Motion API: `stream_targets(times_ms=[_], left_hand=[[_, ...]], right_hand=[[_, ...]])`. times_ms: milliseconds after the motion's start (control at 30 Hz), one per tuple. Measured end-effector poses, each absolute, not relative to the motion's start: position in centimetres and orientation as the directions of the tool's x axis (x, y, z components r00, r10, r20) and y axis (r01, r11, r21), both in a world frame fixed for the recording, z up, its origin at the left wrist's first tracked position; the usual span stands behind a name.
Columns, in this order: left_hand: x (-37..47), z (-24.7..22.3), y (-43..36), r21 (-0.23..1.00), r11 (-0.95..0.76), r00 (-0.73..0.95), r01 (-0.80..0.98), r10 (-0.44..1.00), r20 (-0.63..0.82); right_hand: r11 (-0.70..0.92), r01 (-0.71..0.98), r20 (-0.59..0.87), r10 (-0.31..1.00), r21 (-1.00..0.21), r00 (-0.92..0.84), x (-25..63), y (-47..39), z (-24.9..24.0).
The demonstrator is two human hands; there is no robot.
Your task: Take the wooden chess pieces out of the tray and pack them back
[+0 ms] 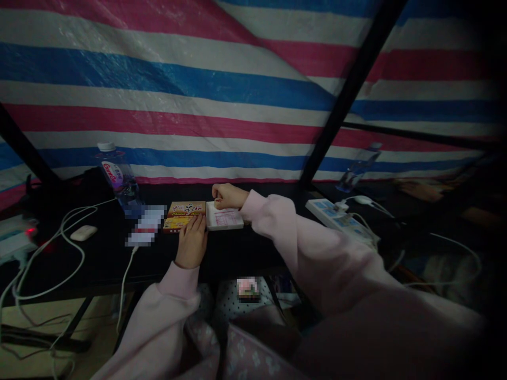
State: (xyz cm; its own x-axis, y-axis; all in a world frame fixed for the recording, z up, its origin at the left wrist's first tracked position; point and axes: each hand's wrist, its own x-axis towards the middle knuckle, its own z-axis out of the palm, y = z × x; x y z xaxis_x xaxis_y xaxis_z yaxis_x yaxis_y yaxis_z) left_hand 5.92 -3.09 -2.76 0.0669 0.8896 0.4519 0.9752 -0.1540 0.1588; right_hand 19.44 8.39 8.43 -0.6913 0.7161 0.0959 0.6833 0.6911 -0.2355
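A flat brown and yellow printed box lid (186, 209) lies on the black table in front of me. My left hand (193, 237) rests on its lower right part, fingers stretched out flat. Right beside it sits a shallow white box tray (225, 220) with pink printing visible inside. My right hand (227, 196) is over the tray's far edge, its fingers curled in and closed. Whatever those fingers may hold is too small or hidden to make out.
A water bottle (121, 182) and a blurred-out phone (146, 226) on a cable stand left, near a white earbud case (83, 233). White power strips (336, 219) with cables lie right. Another bottle (358, 168) is behind them. Striped sheeting (198, 79) hangs behind the table.
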Motion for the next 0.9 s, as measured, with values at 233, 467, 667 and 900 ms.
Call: stream_targets(times_ms=[233,467,667,900], left_hand=[[5.7,-3.0,-2.9,0.150,-0.159,0.080,0.976,0.898,0.433],[5.7,-2.8,-3.0,0.161,-0.149,0.068,0.976,0.903,0.423],[5.8,-2.6,-3.1,0.166,-0.143,0.066,0.976,0.915,0.397],[5.8,-2.7,-3.2,0.157,-0.143,0.069,0.977,0.914,0.400]], right_hand=[[0.639,0.682,0.098,0.752,-0.355,-0.652,26.2,4.2,9.4],[0.516,0.780,0.073,0.847,-0.353,-0.527,33.5,2.9,7.6],[0.349,0.855,-0.017,0.923,-0.385,-0.384,37.3,3.9,4.7],[0.310,0.848,-0.021,0.936,-0.430,-0.352,37.4,5.3,2.4]])
